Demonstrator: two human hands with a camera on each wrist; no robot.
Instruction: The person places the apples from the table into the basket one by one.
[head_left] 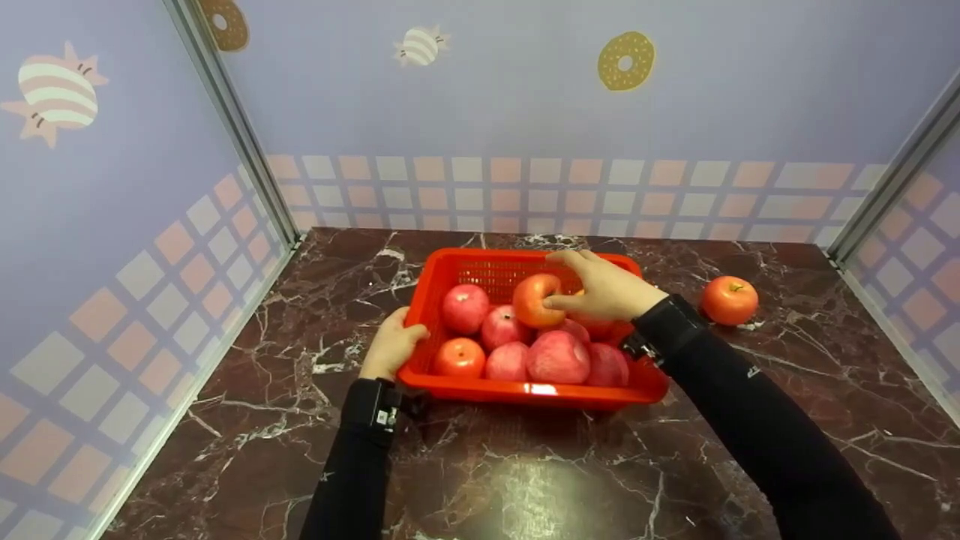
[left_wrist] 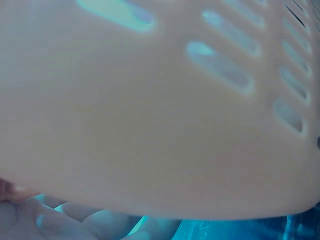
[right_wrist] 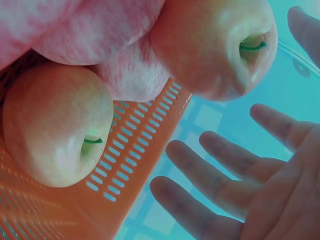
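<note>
A red plastic basket [head_left: 480, 390] with slotted walls holds several red and pink apples [head_left: 559, 358]. My left hand [head_left: 391, 346] grips its left rim, thumb over the edge; in the left wrist view the basket's wall [left_wrist: 150, 130] fills most of the picture, a few fingers low at the left. My right hand [head_left: 606, 289] is over the basket's back right part, beside an orange-red apple [head_left: 534, 301] lying on top of the others. In the right wrist view its fingers [right_wrist: 200, 172] are spread and stand apart from that apple [right_wrist: 215, 50].
A single orange-red apple [head_left: 729, 301] sits on the dark marbled table [head_left: 247, 420], to the right of the basket. Patterned wall panels [head_left: 480, 105] with metal corner posts [head_left: 240, 127] enclose the table at the back and both sides.
</note>
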